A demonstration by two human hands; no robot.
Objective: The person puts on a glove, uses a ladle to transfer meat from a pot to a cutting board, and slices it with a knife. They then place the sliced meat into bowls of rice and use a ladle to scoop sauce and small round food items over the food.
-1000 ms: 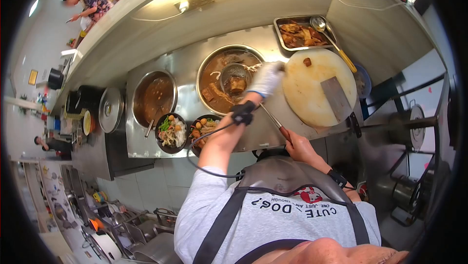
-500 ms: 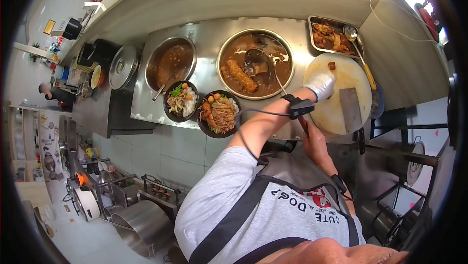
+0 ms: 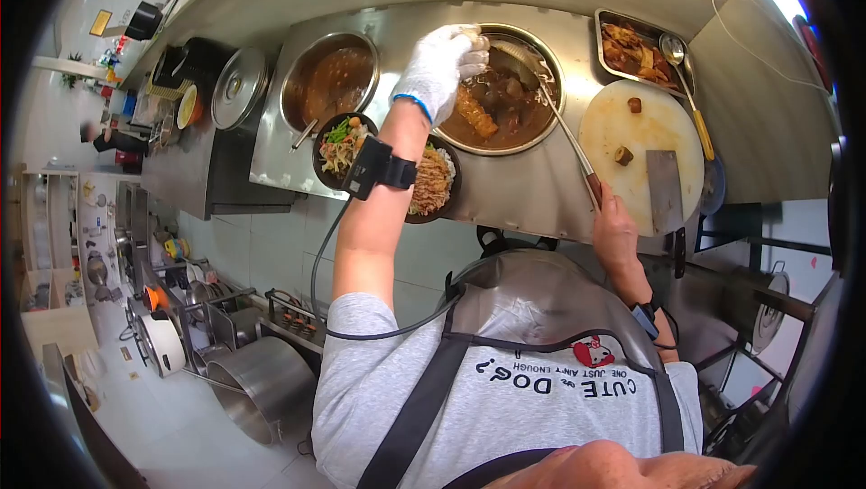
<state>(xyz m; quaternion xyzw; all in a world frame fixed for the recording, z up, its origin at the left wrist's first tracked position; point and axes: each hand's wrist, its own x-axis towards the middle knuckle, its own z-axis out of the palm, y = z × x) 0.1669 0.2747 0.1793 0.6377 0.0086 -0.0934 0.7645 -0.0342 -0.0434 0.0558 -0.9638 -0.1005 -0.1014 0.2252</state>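
Note:
My left hand (image 3: 442, 69), in a white glove, is over the left rim of the round pot of brown broth (image 3: 511, 148). Its fingers are curled, and I cannot make out what they hold. With my bare right hand (image 3: 616, 229) I grip the brown end of a long-handled ladle (image 3: 572, 139), whose head reaches into the pot. A browned, roll-shaped piece of food (image 3: 475, 112) lies in the broth. Below my left wrist is a dark bowl with shredded topping (image 3: 430, 189), partly covered by my arm. Beside it stands a bowl of greens and rice (image 3: 336, 151).
A round cutting board (image 3: 600, 142) on the right bears two brown chunks and a cleaver (image 3: 665, 191). Behind it, a metal tray of browned food (image 3: 622, 47) holds a spoon (image 3: 681, 74). A second pot (image 3: 298, 101) of brown liquid stands left. Farther left is a person (image 3: 113, 139).
My gloved left hand has moved from the cutting board leftward to the pot, uncovering a brown chunk on the board. My right hand still grips the ladle, whose head has shifted within the pot.

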